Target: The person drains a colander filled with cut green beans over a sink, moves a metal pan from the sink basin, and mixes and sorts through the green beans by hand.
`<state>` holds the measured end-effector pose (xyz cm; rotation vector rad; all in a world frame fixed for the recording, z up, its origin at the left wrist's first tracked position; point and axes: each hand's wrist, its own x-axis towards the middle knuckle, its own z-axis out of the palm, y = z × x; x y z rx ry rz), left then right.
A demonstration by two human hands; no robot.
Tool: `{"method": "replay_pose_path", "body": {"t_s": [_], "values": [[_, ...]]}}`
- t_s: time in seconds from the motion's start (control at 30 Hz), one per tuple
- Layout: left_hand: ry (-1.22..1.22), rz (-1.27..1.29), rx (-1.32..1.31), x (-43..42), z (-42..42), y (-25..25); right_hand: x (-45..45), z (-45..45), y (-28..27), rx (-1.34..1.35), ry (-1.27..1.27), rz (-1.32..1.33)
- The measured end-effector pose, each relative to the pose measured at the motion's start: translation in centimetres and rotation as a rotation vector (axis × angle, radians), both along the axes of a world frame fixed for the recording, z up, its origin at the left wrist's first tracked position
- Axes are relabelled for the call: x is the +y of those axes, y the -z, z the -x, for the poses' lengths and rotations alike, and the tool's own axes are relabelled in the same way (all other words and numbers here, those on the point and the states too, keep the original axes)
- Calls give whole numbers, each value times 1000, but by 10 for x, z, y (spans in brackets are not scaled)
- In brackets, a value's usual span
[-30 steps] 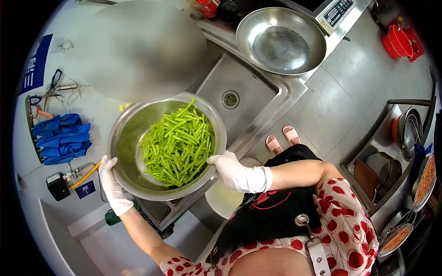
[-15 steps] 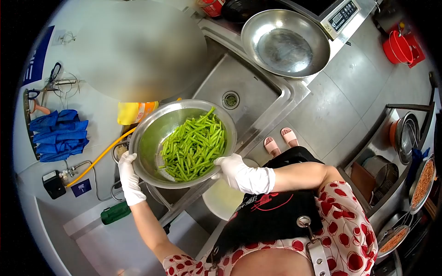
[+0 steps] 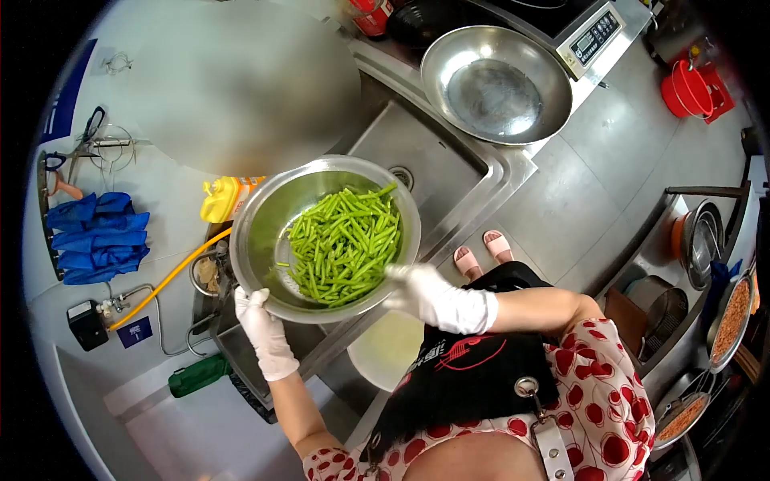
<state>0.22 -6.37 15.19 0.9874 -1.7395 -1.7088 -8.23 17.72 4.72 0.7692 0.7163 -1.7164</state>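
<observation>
A wide steel basin tilts over the sink, with cut green bean pieces heaped toward its right side. My left hand, in a white glove, is closed on the basin's lower-left rim. On the right side, my right hand, gloved too, overlaps the rim beside the beans. Motion smears its fingers, so their grip is unclear. Behind the basin lies the steel sink, its drain partly covered by the basin.
A large steel pan rests on the counter beside an induction cooker. Below the sink edge stands a pale bucket. A yellow bottle and a yellow hose are at the left. Shelves with pans line the right.
The basin has shifted slightly up and right in view, and the beans lie differently in it. My left hand has moved right with the rim; my right hand has become blurred.
</observation>
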Motion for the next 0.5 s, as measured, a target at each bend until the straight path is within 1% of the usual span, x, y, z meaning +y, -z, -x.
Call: {"method": "replay_pose_path", "body": {"t_s": [0.03,0.07,0.13,0.17,0.2,0.23,0.27,0.3,0.33,0.37,0.4,0.43,0.47,0.5], "values": [[17,15,8,-1,2,-6,12,11,11,179,167,114],[34,24,17,0,3,-12,20,31,25,416,106,-82],[110,82,-96,9,5,-34,27,69,61,546,171,-252],[80,38,-95,28,10,-47,35,84,62,547,124,-182],[97,47,-99,39,12,-51,44,102,60,551,83,-120],[121,89,-92,45,10,-53,46,112,80,639,41,-124],[144,155,-83,50,8,-52,52,116,73,811,8,-303],[172,248,-69,52,1,-47,59,121,75,1059,-26,-551],[204,402,-58,45,-12,-38,58,118,62,1223,2,-826],[234,556,-48,41,-21,-31,62,119,63,1507,19,-820],[254,644,-43,40,-26,-30,67,122,58,1791,13,-798],[428,657,-57,62,-11,-54,67,127,48,1969,-115,-787],[239,564,-69,71,-4,-62,63,129,41,2140,-255,-760],[163,402,-97,88,4,-76,51,126,45,2173,-345,-771]]}}
